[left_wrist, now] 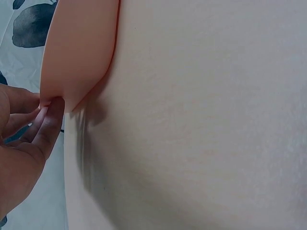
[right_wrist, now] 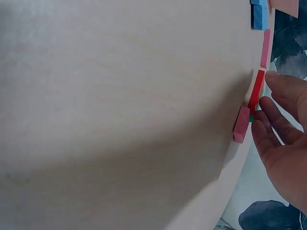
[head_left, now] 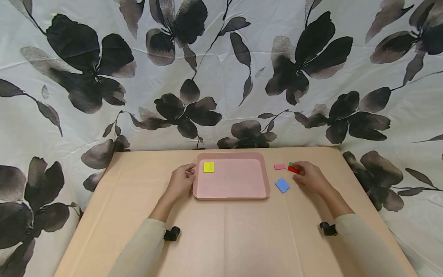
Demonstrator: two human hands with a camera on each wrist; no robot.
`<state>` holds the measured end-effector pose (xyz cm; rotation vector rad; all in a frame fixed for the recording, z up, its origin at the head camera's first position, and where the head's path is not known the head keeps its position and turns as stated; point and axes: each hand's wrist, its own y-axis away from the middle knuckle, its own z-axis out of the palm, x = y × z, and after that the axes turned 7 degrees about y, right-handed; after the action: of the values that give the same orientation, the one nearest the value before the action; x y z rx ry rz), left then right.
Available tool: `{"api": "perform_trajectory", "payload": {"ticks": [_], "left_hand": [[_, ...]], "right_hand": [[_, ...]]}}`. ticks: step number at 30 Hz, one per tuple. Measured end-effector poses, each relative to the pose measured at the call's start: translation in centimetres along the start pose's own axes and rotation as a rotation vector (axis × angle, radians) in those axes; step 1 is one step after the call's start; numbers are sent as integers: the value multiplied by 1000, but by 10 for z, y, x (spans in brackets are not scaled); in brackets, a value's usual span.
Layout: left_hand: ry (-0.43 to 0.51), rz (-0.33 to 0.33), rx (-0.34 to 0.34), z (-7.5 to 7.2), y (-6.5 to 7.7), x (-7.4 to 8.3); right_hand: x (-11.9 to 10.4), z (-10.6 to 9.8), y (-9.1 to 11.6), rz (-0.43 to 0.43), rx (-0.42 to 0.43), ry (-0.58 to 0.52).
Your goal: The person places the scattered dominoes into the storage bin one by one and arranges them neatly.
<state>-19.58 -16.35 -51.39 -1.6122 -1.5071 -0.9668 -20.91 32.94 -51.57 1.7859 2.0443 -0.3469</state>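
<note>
My left hand [head_left: 181, 180] grips the left rim of a pink tray [head_left: 238, 181]; in the left wrist view, thumb and fingers [left_wrist: 50, 127] pinch its edge. Two yellow blocks [head_left: 209, 167] lie side by side in the tray, near its upper left. My right hand [head_left: 310, 175] has its fingertips at a red block [head_left: 293, 169] right of the tray, and seems to pinch it. A green block [head_left: 290, 164] shows just behind the red one, partly covered. Beside the red block, a pink block [right_wrist: 241, 124] sits under the hand in the right wrist view.
Between tray and right hand lie a flat pink block [head_left: 279, 167] and blue blocks [head_left: 282, 185] set at a slant. The beige tabletop [head_left: 242, 238] ends at a far edge just behind the tray. A floral cloth [head_left: 242, 77] hangs behind.
</note>
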Motion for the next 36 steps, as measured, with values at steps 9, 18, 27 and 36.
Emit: {"api": "perform_trajectory", "payload": {"ticks": [9, 18, 27, 36], "left_hand": [[14, -4, -4, 0, -1, 1], [11, -18, -9, -1, -2, 0], [12, -24, -8, -1, -2, -1], [3, -1, 1, 0, -4, -1]], "right_hand": [[-4, 2, 1, -23, 0, 28], [0, 4, 0, -31, 33, 17], [-2, 8, -4, -21, -18, 15], [-1, 0, -17, -96, -104, 82]]}}
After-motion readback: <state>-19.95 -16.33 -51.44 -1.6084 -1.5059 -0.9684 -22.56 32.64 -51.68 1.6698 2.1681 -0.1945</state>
